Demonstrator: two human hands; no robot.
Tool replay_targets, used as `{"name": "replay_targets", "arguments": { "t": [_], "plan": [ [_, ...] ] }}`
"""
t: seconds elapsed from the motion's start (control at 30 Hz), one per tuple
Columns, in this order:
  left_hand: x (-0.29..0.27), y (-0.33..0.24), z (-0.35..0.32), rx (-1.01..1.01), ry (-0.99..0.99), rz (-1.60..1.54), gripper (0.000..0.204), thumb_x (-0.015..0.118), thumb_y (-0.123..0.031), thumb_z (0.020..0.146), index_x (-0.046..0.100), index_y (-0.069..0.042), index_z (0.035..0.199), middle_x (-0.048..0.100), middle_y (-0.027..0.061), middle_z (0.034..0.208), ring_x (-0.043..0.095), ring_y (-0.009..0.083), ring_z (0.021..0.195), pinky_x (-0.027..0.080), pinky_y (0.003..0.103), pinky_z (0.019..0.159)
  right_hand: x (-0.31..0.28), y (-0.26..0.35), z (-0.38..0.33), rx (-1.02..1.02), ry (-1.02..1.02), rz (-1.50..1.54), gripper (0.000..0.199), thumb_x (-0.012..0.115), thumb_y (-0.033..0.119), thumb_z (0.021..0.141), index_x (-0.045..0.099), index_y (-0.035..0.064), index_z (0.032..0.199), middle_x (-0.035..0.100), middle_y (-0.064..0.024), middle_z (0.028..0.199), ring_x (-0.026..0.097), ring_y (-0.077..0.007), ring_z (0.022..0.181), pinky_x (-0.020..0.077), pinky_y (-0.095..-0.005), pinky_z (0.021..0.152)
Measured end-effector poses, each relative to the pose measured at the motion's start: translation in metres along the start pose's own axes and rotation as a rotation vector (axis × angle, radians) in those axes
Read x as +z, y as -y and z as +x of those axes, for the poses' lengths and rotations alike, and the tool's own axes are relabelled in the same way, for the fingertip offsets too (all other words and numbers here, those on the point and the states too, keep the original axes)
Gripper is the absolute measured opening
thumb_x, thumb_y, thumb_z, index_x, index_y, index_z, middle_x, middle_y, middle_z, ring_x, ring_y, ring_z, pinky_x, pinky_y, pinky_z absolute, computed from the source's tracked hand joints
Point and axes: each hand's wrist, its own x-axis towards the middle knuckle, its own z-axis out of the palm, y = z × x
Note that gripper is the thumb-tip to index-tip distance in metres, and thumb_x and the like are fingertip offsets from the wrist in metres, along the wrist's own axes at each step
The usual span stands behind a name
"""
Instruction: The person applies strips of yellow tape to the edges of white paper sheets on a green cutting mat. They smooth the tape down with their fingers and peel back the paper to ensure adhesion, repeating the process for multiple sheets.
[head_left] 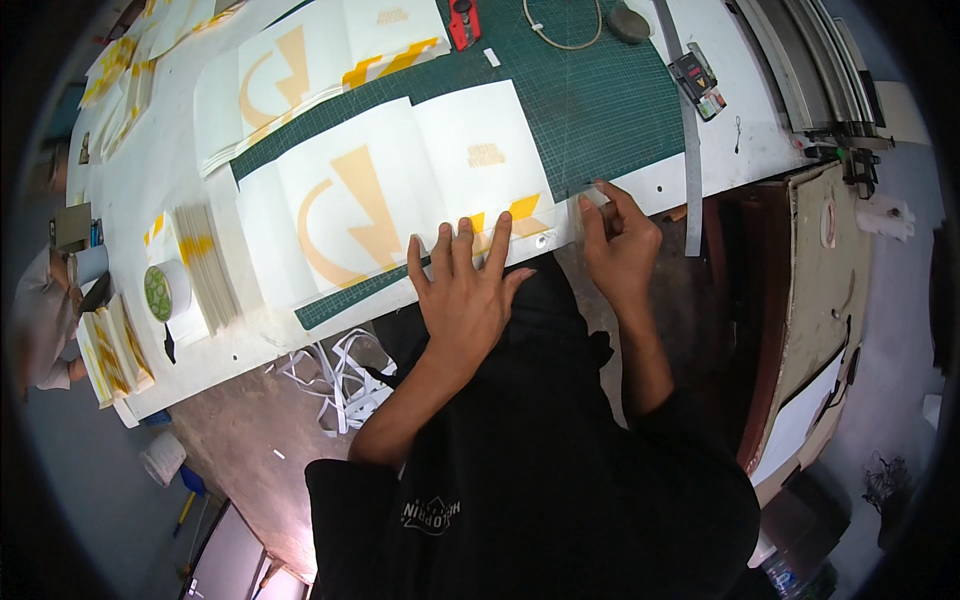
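A white printed sheet with folds, a pale orange design and yellow stripes lies on the green cutting mat near the table's front edge. My left hand lies open on the sheet's near edge, its fingers spread beside the yellow stripes. Off the sheet's right corner, my right hand is closed in a pinch, thumb against fingers. Between them is a small, see-through strip, whose exact kind I cannot make out.
More printed sheets lie farther back. Left stand a stack of folded paper and a round tub. A red cutter, a steel ruler and a small black device lie beyond. Another person is at far left.
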Motion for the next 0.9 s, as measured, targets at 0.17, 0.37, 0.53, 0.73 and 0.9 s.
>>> {"name": "replay_targets", "arguments": {
  "t": [0.17,0.37,0.53,0.73,0.9],
  "plan": [
    [-0.028,0.019,0.029,0.074,0.075,-0.104,0.044,0.074,-0.034,0.098,0.071,-0.021,0.139,0.063,0.0154,0.122,0.057,0.0344,0.115,0.037,0.058,0.106,0.014,-0.002,-0.020,0.023,0.001,0.193,0.031,0.080,0.012,0.093,0.075,-0.0038,0.119,0.072,-0.0122,0.074,0.067,-0.0136,0.062,0.0535,-0.0295,0.059],
    [-0.041,0.062,0.100,0.177,0.366,-0.313,0.024,0.080,-0.018,0.091,0.076,-0.014,0.114,0.071,0.0094,0.093,0.068,0.0296,0.094,0.050,0.040,0.084,0.019,-0.002,-0.023,-0.101,-0.039,0.056,0.026,0.079,0.008,0.092,0.075,-0.0004,0.116,0.075,-0.0140,0.085,0.072,-0.0197,0.066,0.0559,-0.0306,0.060],
    [-0.048,0.071,0.147,0.126,0.605,-0.351,0.038,0.094,-0.023,0.074,0.070,-0.006,0.099,0.076,0.0135,0.087,0.074,0.0326,0.085,0.055,0.043,0.075,0.027,0.030,-0.039,-0.414,0.030,-0.301,0.023,0.079,0.006,0.089,0.074,0.0031,0.111,0.071,-0.0123,0.100,0.074,-0.0301,0.069,0.0578,-0.0359,0.057],
    [-0.043,0.074,0.161,0.151,0.647,-0.338,0.047,0.097,-0.029,0.068,0.068,-0.005,0.096,0.075,0.0143,0.082,0.074,0.0353,0.085,0.056,0.042,0.076,0.068,0.063,-0.067,-0.539,0.144,-0.329,0.024,0.072,0.000,0.087,0.071,-0.0050,0.110,0.065,-0.0151,0.094,0.072,-0.0257,0.064,0.0572,-0.0344,0.055],
    [-0.033,0.081,0.158,0.181,0.598,-0.352,0.047,0.097,-0.030,0.067,0.068,-0.005,0.095,0.074,0.0144,0.080,0.074,0.0348,0.085,0.055,0.042,0.077,0.078,0.079,-0.072,-0.414,0.258,-0.023,0.019,0.070,0.002,0.091,0.073,-0.0041,0.109,0.068,-0.0153,0.095,0.072,-0.0309,0.072,0.0597,-0.0375,0.063]
  ]
}}
